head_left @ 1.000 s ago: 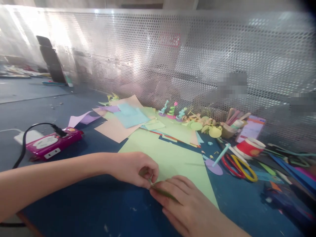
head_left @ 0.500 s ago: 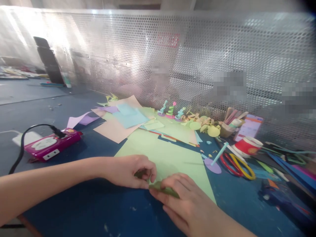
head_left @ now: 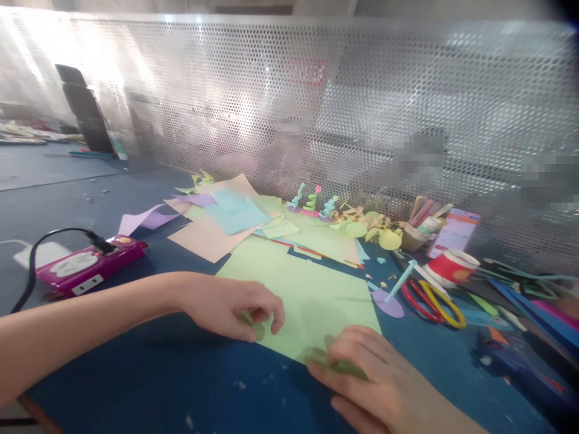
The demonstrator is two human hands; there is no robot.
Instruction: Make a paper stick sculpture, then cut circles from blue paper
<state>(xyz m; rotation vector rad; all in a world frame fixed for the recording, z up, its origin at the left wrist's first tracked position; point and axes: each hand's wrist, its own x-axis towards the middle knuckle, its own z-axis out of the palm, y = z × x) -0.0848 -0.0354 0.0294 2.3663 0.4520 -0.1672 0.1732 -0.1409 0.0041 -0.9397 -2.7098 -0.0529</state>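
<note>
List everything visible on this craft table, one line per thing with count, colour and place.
green paper piece: one, olive green, under right fingers
small green piece: one, in left fingers
large sheet: one, light green, centre
loose sheets: several, peach, blue, purple, behind it
power strip: one, magenta, left
scissors: two pairs, red and yellow, right
tape roll: one, red and white, right
paper flowers: three, by mesh screen
table: blue
left hand: pinching
right hand: pressing
</note>
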